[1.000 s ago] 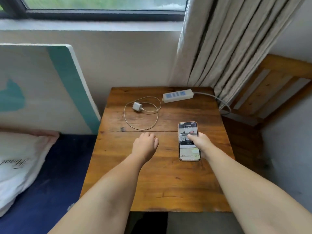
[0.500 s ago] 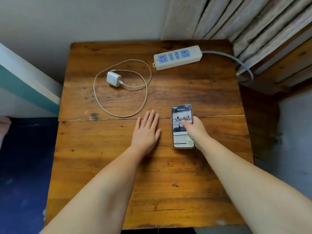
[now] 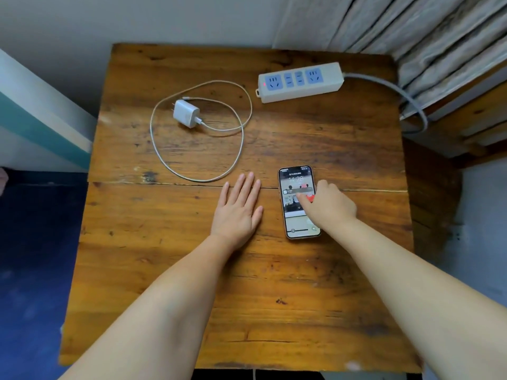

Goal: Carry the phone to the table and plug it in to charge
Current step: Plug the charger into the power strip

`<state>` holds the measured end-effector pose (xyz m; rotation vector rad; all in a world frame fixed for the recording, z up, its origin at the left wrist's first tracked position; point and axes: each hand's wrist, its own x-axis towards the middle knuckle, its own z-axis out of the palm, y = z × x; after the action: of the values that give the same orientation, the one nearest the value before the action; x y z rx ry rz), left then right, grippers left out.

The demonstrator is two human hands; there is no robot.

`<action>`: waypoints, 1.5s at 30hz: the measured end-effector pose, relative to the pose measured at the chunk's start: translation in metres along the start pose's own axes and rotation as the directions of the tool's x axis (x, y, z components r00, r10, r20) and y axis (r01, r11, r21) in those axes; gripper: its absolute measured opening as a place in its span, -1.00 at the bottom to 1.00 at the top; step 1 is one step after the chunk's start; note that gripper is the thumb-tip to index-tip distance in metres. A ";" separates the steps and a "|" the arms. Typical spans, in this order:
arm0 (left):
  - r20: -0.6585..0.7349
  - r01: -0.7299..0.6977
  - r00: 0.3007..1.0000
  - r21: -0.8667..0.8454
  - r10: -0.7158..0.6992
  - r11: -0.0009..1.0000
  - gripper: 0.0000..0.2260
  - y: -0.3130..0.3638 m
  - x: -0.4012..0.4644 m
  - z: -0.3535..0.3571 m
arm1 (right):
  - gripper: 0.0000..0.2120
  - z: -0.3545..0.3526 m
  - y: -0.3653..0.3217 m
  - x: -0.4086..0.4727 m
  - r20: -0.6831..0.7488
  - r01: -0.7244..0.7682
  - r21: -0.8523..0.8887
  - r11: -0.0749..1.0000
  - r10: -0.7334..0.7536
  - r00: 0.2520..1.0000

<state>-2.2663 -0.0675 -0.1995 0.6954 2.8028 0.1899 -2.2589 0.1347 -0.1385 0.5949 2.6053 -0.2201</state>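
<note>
The phone (image 3: 295, 179) lies face up on the wooden table (image 3: 274, 297), right of centre, with its screen lit. My right hand (image 3: 330, 207) rests over its right side, thumb on the screen and fingers curled at the edge. My left hand (image 3: 237, 212) lies flat on the table just left of the phone, fingers straight and slightly apart, holding nothing. A white charger plug (image 3: 186, 113) sits at the back left with its white cable (image 3: 241, 138) looped around it; the loop ends a little beyond my left fingertips. A white power strip (image 3: 300, 81) with blue sockets lies at the back right.
The strip's grey cord (image 3: 411, 102) runs off the right edge toward a beige curtain (image 3: 411, 28) and a wooden frame (image 3: 480, 119). A white and teal board (image 3: 35, 111) leans at the left. Dark blue bedding (image 3: 35, 256) lies beside the table's left edge.
The view has tilted down and come closer over the table. My left hand went from loosely curled to flat on the wood. The phone has settled flat under my right hand.
</note>
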 end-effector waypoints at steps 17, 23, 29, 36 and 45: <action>-0.206 0.170 0.951 -0.270 -0.229 0.948 -0.74 -0.079 0.023 -0.082 | -0.77 -0.080 -0.134 0.080 -0.216 0.504 -0.142 0.852 -0.523 0.824; -0.151 0.619 0.671 -0.426 -0.726 0.660 -0.64 -0.150 0.042 -0.085 | -0.50 -0.050 -0.224 0.090 -0.144 0.654 0.021 0.756 -0.645 0.751; -0.051 0.716 0.639 -0.324 -0.768 0.618 -0.72 -0.162 0.060 -0.080 | -0.47 -0.025 -0.245 0.099 -0.151 0.589 0.091 0.803 -0.573 0.805; -0.029 0.591 0.596 -0.661 -0.803 0.463 -0.86 -0.156 0.060 -0.092 | -0.61 -0.049 -0.240 0.093 -0.179 0.483 0.603 0.635 -0.482 0.858; -0.138 0.317 0.640 -0.848 -0.756 0.424 -0.78 -0.120 0.080 -0.138 | -0.67 -0.149 -0.140 0.097 -0.050 0.035 0.979 -0.203 -0.069 0.996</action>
<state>-2.4252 -0.1443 -0.1059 -0.6366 2.7405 1.5272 -2.4583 0.0832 -0.0451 0.8673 1.7191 -2.5233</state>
